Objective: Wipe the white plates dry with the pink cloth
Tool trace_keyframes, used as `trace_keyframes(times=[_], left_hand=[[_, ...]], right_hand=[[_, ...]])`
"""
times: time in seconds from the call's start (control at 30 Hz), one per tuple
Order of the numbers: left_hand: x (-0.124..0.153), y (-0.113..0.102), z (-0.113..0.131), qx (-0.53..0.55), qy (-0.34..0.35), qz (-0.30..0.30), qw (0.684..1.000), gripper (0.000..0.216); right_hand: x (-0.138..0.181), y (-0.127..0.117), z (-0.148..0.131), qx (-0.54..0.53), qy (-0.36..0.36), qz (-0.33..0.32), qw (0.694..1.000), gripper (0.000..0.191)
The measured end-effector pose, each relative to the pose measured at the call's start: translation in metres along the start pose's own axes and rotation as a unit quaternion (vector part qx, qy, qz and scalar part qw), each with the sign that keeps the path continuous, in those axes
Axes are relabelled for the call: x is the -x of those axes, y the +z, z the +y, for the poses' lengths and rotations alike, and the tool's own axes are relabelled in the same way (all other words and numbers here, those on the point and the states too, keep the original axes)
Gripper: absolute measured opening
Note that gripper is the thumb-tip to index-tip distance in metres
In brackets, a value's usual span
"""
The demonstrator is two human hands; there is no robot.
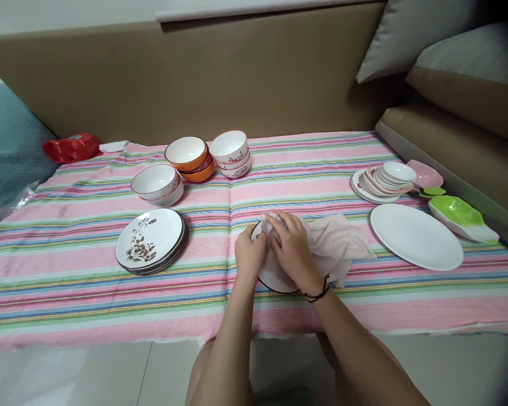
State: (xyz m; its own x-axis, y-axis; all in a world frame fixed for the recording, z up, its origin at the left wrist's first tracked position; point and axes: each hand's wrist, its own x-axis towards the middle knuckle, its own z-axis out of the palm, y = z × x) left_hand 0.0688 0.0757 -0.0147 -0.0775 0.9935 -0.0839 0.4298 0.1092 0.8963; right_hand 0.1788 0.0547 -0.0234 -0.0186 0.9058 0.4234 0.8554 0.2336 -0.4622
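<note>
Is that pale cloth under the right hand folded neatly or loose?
Loose: the cloth lies rumpled, with uneven creases, its end spilling past the plate onto the striped cover.

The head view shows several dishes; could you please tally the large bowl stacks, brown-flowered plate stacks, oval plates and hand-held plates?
Large bowl stacks: 3
Brown-flowered plate stack: 1
Oval plate: 1
Hand-held plate: 1
Total: 6
</note>
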Motion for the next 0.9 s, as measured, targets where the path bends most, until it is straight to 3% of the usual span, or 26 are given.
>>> trace_keyframes(times=[0.47, 0.67, 0.9], left_hand=[[0.002, -0.001, 0.004, 0.032, 0.008, 0.005, 0.999, 0.026], [0.002, -0.001, 0.006, 0.055, 0.011, -0.006, 0.998, 0.020], [0.003, -0.004, 0.004, 0.132, -0.046, -0.007, 0.990, 0.040]], right_hand=[[-0.001, -0.001, 0.004, -0.018, 0.004, 0.015, 1.000, 0.039], [0.001, -0.003, 0.002, 0.033, 0.019, -0.036, 0.999, 0.046], [0.018, 0.009, -0.016, 0.097, 0.037, -0.107, 0.989, 0.059]])
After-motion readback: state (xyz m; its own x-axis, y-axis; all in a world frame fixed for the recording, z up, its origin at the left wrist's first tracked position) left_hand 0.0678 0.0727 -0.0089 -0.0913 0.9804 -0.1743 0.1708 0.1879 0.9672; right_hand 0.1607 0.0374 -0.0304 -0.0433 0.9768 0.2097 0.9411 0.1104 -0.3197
